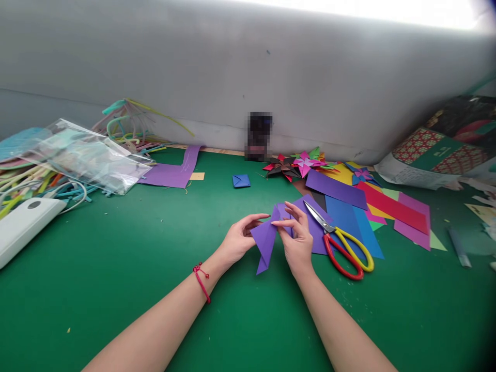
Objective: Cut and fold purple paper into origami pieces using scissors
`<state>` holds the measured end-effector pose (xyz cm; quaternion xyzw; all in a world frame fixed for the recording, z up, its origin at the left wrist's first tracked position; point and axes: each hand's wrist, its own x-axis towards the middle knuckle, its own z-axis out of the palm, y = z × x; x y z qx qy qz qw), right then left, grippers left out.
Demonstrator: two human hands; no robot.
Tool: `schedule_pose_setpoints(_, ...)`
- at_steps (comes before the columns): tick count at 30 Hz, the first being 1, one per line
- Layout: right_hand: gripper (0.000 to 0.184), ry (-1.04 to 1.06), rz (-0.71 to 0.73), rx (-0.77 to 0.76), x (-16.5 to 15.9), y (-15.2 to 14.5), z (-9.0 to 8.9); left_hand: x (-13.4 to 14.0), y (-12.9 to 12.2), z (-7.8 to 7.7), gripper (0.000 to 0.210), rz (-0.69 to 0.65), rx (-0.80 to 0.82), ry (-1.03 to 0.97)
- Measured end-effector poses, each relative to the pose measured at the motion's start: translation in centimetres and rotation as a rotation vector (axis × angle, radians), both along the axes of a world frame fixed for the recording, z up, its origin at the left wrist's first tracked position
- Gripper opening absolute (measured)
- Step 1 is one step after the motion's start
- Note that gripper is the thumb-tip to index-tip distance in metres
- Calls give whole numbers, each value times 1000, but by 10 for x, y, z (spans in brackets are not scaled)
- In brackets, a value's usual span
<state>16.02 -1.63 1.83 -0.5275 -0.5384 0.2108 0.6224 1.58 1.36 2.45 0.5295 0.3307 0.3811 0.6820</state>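
A folded piece of purple paper (265, 242) is held up above the green table, with pointed flaps hanging down. My left hand (241, 238) grips its left side, the fingers partly behind the paper. On the other side, my right hand (297, 240) pinches the paper near its upper middle between thumb and fingers. Just right of that hand lie scissors (343, 243) with one red and one yellow handle, blades pointing up and left. They rest over purple sheets (318, 243) and a blue sheet (343, 219).
Folded paper stars (305, 162) and coloured strips, including a red strip (397, 206), lie behind and right. A small folded blue square (241, 181) sits at the back. At left are a clear plastic bag (96, 155), pipe cleaners (120, 126) and a white device (29, 227).
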Motion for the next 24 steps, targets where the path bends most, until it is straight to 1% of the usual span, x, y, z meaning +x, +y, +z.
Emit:
schedule_pose_setpoints(3,11,5,-24,12,0,0,1,-1,0,0,31,25,-12,0)
schedule_pose_setpoints(4,11,5,-33,15,-1,-1,2,-1,1,0,30,36,-34,-1)
schedule_pose_setpoints(7,11,-6,-65,17,-1,-2,3,-2,0,0,44,52,-111,-24)
schedule_pose_setpoints(8,11,-10,-76,18,-1,-2,4,-2,0,1,46,50,-112,-27)
schedule_pose_setpoints(9,11,-13,-86,19,0,-2,4,-1,-1,1,44,43,-95,-18)
schedule_pose_setpoints(12,11,-18,-94,21,0,-1,3,0,-3,2,29,5,-25,35)
schedule_pose_setpoints(15,11,-24,-83,17,0,-1,2,2,-4,1,22,-22,-5,44)
schedule_pose_setpoints(21,13,-62,-75,15,0,-2,3,1,-3,2,18,-16,1,66)
schedule_pose_setpoints(24,19,-123,-39,5,-2,-4,6,0,-2,2,19,50,-14,59)
